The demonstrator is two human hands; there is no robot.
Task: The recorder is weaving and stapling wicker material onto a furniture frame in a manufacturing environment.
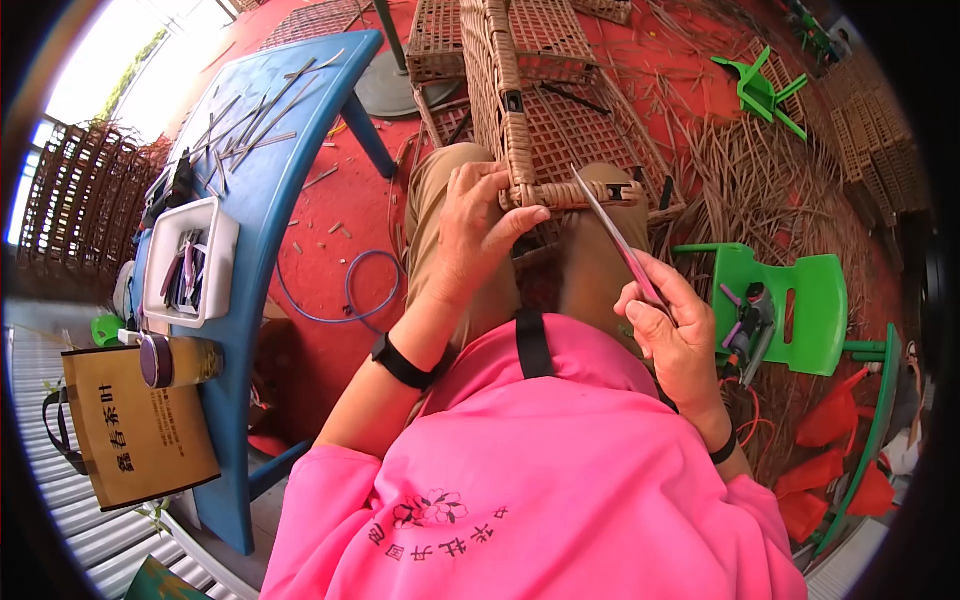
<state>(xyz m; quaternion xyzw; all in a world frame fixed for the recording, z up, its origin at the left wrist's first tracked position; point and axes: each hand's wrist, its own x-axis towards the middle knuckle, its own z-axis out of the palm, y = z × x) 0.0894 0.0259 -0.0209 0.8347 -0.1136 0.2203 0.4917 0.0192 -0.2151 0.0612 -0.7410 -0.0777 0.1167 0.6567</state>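
Note:
A woven wicker frame point(487, 85) stands between my knees, its strands wrapped tightly round the bars. My left hand point(470, 225) is closed on its near corner, with the thumb stretched along the short bar point(575, 194) that points right. In my right hand point(672, 315) is a slim, pointed metal tool point(612, 228), held at its lower end between thumb and fingers. The tip points up and away, close to the short bar; whether it touches the bar I cannot tell. Dark gaps show in the wrapping near the bar's end.
At left, a blue table point(330, 75) carries loose strips point(265, 115), a white tray point(215, 290) of tools and a lidded jar point(190, 362). A paper bag point(140, 425) stands beside it. Green chairs point(815, 310), point(765, 90) and cane strips point(730, 190) are at right.

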